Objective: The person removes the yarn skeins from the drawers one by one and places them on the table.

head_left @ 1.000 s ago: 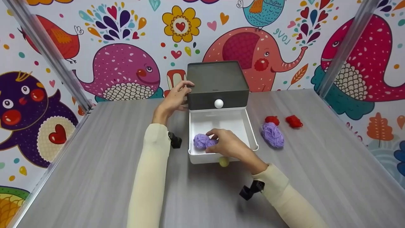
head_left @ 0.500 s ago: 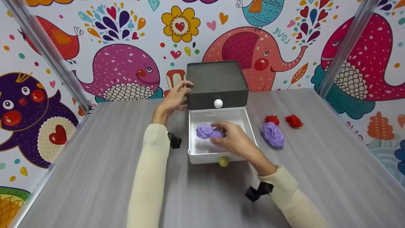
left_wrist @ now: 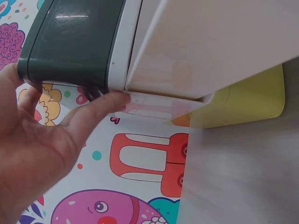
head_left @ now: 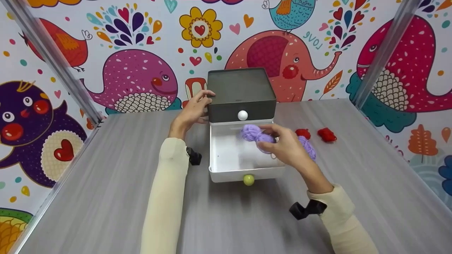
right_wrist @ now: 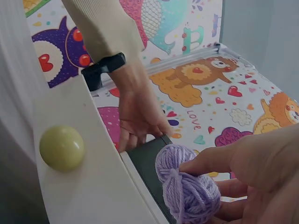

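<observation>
My right hand [head_left: 287, 146] pinches a purple yarn skein [head_left: 251, 133], drawn in at the middle into two lobes, above the right side of a pulled-out white drawer [head_left: 226, 176]. In the right wrist view the thumb presses on the skein [right_wrist: 194, 198], with the fingers behind it. The drawer has a yellow-green knob [head_left: 249, 180] and sits under a dark drawer box [head_left: 242, 86] with a white knob [head_left: 242, 115]. My left hand [head_left: 190, 112] grips the box's left side. In the left wrist view its thumb [left_wrist: 100, 107] lies along the white lower edge, fingers at the dark top.
Right of the drawer lie another purple yarn skein [head_left: 308, 148], partly behind my right hand, and two red bundles, one near [head_left: 303, 133] and one farther right [head_left: 327, 134]. Beneath the drawer shows a yellow part [left_wrist: 252, 100]. A patterned wall stands behind the box.
My right hand has lifted the purple yarn skein from the drawer's front left, up and to the right. The left hand has stayed on the box.
</observation>
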`<state>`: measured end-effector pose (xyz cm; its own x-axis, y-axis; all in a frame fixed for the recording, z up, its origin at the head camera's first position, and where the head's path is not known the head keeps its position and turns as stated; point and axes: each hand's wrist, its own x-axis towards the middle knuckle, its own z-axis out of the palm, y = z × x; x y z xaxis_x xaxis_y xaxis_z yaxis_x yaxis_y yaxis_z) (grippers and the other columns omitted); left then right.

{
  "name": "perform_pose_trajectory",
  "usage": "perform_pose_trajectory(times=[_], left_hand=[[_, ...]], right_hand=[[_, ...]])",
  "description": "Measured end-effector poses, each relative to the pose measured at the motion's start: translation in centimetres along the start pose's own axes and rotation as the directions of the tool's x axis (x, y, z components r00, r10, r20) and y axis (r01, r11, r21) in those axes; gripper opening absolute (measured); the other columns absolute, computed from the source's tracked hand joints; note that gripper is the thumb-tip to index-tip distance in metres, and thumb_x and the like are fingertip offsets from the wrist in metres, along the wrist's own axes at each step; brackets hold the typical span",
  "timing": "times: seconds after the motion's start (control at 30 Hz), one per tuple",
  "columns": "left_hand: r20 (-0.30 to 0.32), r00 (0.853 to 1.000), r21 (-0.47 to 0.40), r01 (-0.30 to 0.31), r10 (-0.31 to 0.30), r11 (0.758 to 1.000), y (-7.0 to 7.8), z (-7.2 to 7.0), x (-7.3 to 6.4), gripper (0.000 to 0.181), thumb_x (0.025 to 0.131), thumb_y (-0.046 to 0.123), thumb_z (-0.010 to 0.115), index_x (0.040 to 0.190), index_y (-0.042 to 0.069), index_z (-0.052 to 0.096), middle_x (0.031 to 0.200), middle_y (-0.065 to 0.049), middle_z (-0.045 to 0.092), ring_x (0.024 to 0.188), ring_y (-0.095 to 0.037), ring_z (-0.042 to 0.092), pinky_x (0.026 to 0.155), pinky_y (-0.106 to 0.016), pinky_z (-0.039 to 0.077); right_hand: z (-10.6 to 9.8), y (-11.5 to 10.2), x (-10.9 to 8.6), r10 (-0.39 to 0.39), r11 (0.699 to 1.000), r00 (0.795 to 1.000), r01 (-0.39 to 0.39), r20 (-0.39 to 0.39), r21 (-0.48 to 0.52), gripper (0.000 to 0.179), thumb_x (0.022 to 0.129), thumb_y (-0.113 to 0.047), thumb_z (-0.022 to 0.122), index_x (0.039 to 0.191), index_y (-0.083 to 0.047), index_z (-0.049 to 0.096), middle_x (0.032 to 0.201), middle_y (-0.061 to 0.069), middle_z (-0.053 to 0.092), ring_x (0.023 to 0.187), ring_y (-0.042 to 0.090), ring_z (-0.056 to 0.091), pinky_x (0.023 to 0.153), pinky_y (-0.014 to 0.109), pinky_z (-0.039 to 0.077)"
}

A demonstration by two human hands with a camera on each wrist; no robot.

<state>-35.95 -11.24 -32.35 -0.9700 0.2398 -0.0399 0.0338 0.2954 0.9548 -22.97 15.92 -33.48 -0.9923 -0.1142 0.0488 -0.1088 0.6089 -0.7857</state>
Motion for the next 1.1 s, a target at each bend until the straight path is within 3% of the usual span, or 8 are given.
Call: perform_pose_trajectory(times=[0.2, 0.37, 0.8, 0.97, 1.03, 1.1], left_hand=[[0.002, 1.0, -0.004, 0.009, -0.009, 1.0, 0.1, 0.0, 0.0, 0.031, 0.107, 0.031, 0.039, 0.135, 0.027, 0.05, 0.154, -0.012, 0.038, 0.135, -0.047, 0.049, 0.103, -0.062, 0.048], [0.003, 1.0, -0.012, 0.014, -0.014, 1.0, 0.1, -0.1, -0.1, 0.03, 0.106, 0.031, 0.04, 0.135, 0.027, 0.05, 0.153, -0.012, 0.039, 0.135, -0.047, 0.049, 0.103, -0.061, 0.048], [0.01, 1.0, -0.012, 0.008, -0.008, 1.0, 0.1, 0.0, -0.1, 0.032, 0.107, 0.031, 0.04, 0.137, 0.026, 0.049, 0.153, -0.012, 0.038, 0.137, -0.046, 0.047, 0.104, -0.063, 0.047], [0.009, 1.0, -0.012, 0.015, -0.015, 1.0, 0.0, -0.1, -0.1, 0.031, 0.107, 0.031, 0.04, 0.137, 0.026, 0.048, 0.155, -0.011, 0.037, 0.138, -0.048, 0.045, 0.104, -0.063, 0.046], [0.011, 1.0, -0.022, 0.011, -0.011, 1.0, 0.0, -0.1, -0.1, 0.031, 0.107, 0.03, 0.039, 0.136, 0.026, 0.049, 0.153, -0.012, 0.038, 0.136, -0.047, 0.047, 0.103, -0.063, 0.047], [0.011, 1.0, -0.026, 0.008, -0.007, 1.0, 0.0, -0.1, -0.1, 0.031, 0.107, 0.03, 0.039, 0.136, 0.026, 0.049, 0.152, -0.012, 0.039, 0.134, -0.047, 0.049, 0.102, -0.063, 0.048]], right_hand=[[-2.4, 1.0, 0.0, 0.06, 0.997, 0.997, -0.059, -0.038, 0.039, 0.056, 0.092, -0.017, 0.071, 0.145, -0.012, 0.051, 0.133, 0.017, 0.059, 0.114, 0.032, 0.057, 0.1, 0.043, 0.055], [-4.4, 1.9, 0.1, 0.09, 0.996, 0.992, -0.089, -0.083, 0.02, 0.059, 0.093, -0.023, 0.069, 0.148, -0.014, 0.048, 0.137, 0.017, 0.057, 0.115, 0.031, 0.057, 0.1, 0.043, 0.055], [-8.3, 5.9, 0.9, 0.202, 0.977, 0.971, -0.19, -0.129, 0.099, 0.066, 0.096, -0.031, 0.066, 0.153, -0.012, 0.039, 0.149, 0.019, 0.049, 0.13, 0.037, 0.053, 0.108, 0.049, 0.049], [-9.2, 7.5, 1.3, 0.245, 0.966, 0.963, -0.233, -0.113, 0.111, 0.066, 0.096, -0.033, 0.065, 0.153, -0.012, 0.038, 0.149, 0.02, 0.047, 0.125, 0.036, 0.056, 0.093, 0.034, 0.058], [-9.4, 8.1, 1.5, 0.264, 0.961, 0.959, -0.251, -0.107, 0.116, 0.067, 0.096, -0.034, 0.065, 0.153, -0.012, 0.037, 0.15, 0.02, 0.046, 0.123, 0.035, 0.056, 0.085, 0.025, 0.058], [-9.6, 8.8, 1.6, 0.279, 0.957, 0.955, -0.267, -0.102, 0.116, 0.067, 0.096, -0.034, 0.065, 0.153, -0.011, 0.037, 0.15, 0.021, 0.045, 0.123, 0.035, 0.056, 0.083, 0.023, 0.057]])
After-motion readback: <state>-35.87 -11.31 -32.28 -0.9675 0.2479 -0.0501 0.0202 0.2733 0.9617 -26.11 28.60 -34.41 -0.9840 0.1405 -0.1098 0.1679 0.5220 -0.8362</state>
